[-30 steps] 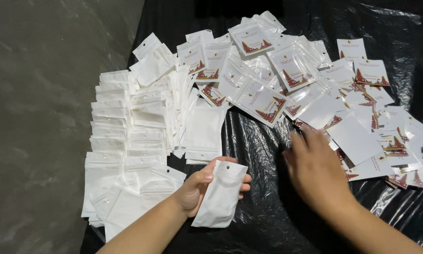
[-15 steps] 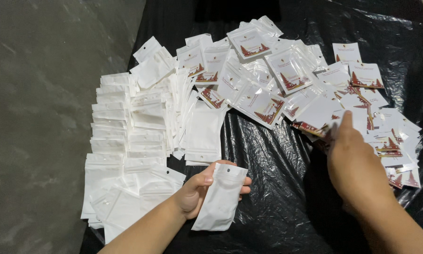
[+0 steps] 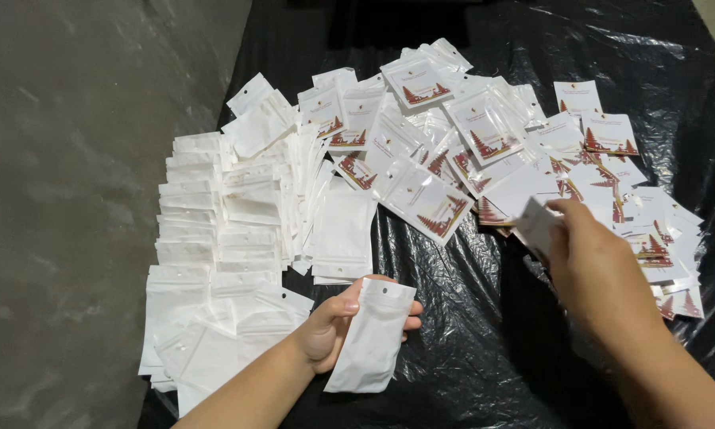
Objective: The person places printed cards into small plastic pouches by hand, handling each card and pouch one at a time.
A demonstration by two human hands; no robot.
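A black plastic sheet [image 3: 469, 318] covers the work surface, with grey floor [image 3: 71, 199] to its left. On the sheet's left lies a broad spread of plain white pouches [image 3: 214, 238], overlapped in rows. Across the top and right lies a looser heap of printed cards in clear sleeves [image 3: 485, 135], white with red tree-like motifs.

The left hand [image 3: 334, 322] grips one white pouch [image 3: 373, 334] near its top edge, thumb across the front, the pouch hanging free above the sheet, hang-hole up. The right hand [image 3: 592, 262] is closed on a single card [image 3: 536, 222], pinched at the heap's near edge and lifted slightly.

To do this well, I judge the card should come away alone, as the sleeves are slippery and overlap; the pouch mouth should be held steady and facing the card.

The card is motion-blurred, so its face is unclear. The right fingertips are hidden behind it. Whether the pouch is open cannot be told. Both forearms are cut off by the frame.
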